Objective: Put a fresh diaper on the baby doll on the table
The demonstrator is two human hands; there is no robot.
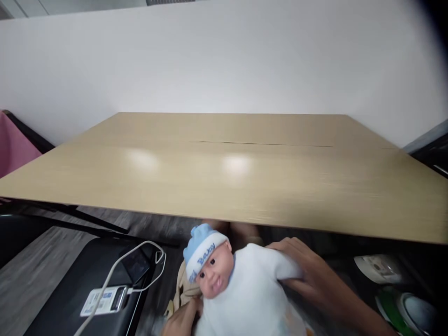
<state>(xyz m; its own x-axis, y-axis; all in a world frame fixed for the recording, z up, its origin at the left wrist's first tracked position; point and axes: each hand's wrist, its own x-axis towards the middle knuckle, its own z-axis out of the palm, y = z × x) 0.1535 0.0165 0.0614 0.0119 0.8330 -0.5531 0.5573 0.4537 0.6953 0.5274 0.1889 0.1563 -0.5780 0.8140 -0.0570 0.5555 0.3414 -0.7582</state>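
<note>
A baby doll (241, 284) in a white suit and a blue and white hat lies low in front of me, below the near edge of the table. My right hand (308, 275) grips the doll's arm and shoulder from the right. My left hand (182, 319) holds the doll from below at its left side, next to a beige cloth (182, 287). Motion blur softens both hands.
A wide light wooden table (224, 172) fills the middle, with a white wall behind it. A black chair seat (70, 294) at lower left carries a white power bank (105, 301) with a white cable. White and green objects (395, 298) lie at lower right.
</note>
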